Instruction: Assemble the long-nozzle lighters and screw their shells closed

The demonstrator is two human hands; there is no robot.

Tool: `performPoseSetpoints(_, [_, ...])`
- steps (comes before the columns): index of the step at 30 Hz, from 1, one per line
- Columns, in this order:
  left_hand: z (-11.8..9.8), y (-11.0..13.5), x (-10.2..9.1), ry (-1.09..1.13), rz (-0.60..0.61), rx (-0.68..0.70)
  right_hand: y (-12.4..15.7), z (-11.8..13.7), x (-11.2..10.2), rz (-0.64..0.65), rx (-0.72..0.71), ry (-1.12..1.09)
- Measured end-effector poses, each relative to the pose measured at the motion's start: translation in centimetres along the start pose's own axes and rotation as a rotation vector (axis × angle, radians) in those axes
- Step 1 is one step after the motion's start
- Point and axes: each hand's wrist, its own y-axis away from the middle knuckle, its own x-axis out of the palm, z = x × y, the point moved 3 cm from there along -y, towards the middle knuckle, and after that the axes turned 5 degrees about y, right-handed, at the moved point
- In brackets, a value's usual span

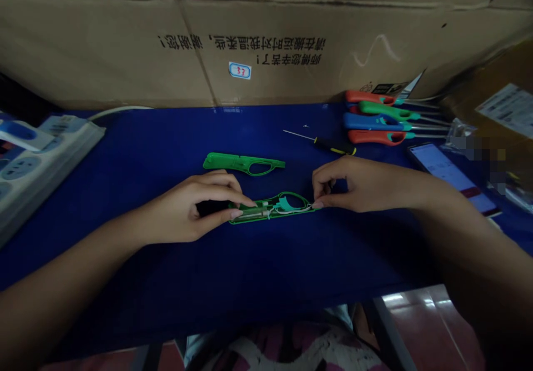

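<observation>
An opened green lighter half-shell (291, 211) lies on the blue table, with a teal trigger (285, 203), a white wire and a tube-like tank (255, 212) inside. My left hand (208, 201) is closed, thumb and fingertips pinching the wide end of this half over the tank. At the narrow end, my right hand (339, 187) pinches the white wire between thumb and forefinger; its other fingers are curled. Just behind lies the other green half-shell (229, 162), its inner side up. Fingertips partly hide both ends of the worked half.
Several long-nosed lighters (377, 121) lie in a stack at the back right. A screwdriver (333, 145) points left beside them. Farther right is a phone (449, 176). A power strip (50, 160) stands at left, and a large cardboard box (125, 49) walls off the back.
</observation>
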Motion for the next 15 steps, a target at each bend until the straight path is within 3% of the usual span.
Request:
performPoseSetpoints(4, [0.1,-0.1,0.0,0.099,-0.004,-0.012,0.1,0.3,-0.1,-0.004,-0.036,0.025])
performPoseSetpoints(7, [-0.1,-0.1,-0.4,0.109,-0.093,-0.014,-0.1,0.4,-0.1,-0.041,-0.068,0.007])
performPoseSetpoints(9, [0.0,-0.1,-1.0,0.058,-0.247,-0.040,-0.5,0.2,-0.1,-0.156,-0.027,-0.013])
performPoseSetpoints(12, [0.7,0.3,-2.2,-0.218,-0.472,-0.091,-1.3,-0.3,-0.1,-0.455,-0.009,0.051])
performPoseSetpoints(15, [1.8,0.3,-2.5,-0.480,-0.372,-0.121,-1.9,-0.5,0.6,-0.565,-0.065,0.130])
